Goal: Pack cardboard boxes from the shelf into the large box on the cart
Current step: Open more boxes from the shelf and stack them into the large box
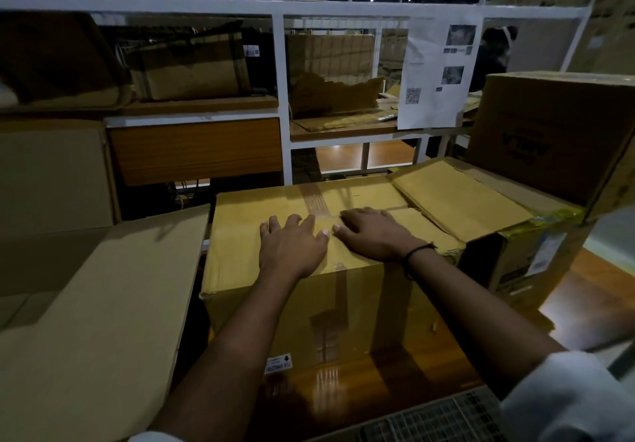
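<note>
Pressing both palms flat on the taped cardboard box [275, 208] in front of me: left hand [292, 245] and right hand [372, 232] lie spread side by side on its top, gripping nothing. The box sits on the wooden counter [395, 373], touching a second box [481, 208] on its right. Risk: lifting from the top gives no purchase; palms could slide off. Dim light; large box on cart not identified.

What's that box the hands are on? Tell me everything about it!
The taped box is plain brown cardboard, closed, with clear shiny tape running over its top and down its front. It sits upright on a glossy wooden surface. A small white sticker is near its bottom front edge. The left hand and right hand lie flat on its top.
</note>
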Demonstrator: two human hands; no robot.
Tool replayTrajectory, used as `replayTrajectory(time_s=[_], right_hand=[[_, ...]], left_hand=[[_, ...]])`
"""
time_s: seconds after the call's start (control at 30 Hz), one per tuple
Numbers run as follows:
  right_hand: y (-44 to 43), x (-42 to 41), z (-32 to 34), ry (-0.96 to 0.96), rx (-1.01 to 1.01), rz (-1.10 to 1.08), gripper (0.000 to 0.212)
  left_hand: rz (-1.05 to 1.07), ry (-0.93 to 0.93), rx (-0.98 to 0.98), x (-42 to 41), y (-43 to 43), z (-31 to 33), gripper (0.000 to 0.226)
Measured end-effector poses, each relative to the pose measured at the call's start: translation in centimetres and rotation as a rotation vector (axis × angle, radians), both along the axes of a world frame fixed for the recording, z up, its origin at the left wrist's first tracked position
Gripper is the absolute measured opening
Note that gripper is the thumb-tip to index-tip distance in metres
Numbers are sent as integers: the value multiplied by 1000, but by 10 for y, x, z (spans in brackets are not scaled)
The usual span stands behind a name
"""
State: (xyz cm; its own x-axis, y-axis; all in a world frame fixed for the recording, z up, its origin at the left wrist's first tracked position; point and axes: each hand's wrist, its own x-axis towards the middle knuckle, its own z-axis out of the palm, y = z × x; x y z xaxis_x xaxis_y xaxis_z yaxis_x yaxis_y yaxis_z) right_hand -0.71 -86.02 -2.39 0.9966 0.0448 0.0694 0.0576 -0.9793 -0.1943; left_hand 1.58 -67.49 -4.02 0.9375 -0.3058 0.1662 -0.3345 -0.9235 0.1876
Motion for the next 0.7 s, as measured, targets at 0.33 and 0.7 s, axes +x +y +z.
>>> replayTrajectory(time_s=[0.33, 0.7], right_hand=[[25, 11, -1, -166, 7, 7, 49], [26, -21, 17, -757, -30, 28, 60]], left_hand=[[-31, -80, -78, -2, 2, 3, 66], [-99, -570, -145, -29, 9, 21, 71]])
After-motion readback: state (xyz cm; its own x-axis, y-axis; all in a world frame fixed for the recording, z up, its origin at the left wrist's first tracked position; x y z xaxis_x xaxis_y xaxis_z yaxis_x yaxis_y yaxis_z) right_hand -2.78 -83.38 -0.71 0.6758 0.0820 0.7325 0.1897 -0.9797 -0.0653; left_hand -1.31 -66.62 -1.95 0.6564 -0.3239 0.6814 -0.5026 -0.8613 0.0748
